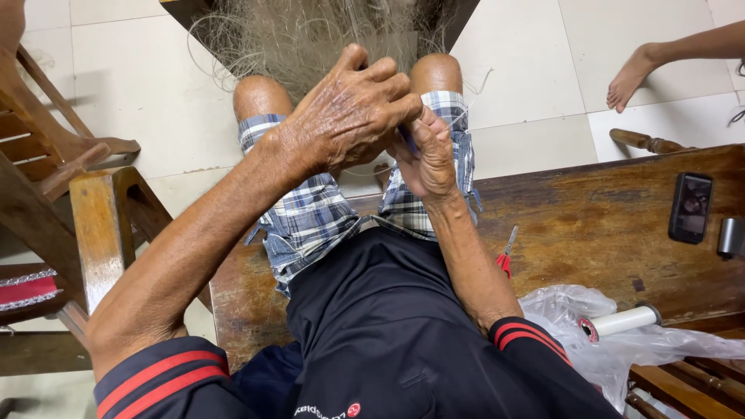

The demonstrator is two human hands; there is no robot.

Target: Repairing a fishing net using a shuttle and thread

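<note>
Over the knees, at the centre of the frame, the left hand [349, 116] and right hand [425, 155] press together, fingers pinched shut on thin strands of the fishing net [310, 31] that spills from the top edge. Scissors [507, 252] lie on the wooden bench [605, 225] at right, beside a phone [690, 206] and a white spool [621, 320]. Such fine line could slip from the pinch or snarl, I think.

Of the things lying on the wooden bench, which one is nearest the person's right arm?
The red-handled scissors, lying right beside the right forearm; the white spool and dark phone lie farther right.
</note>
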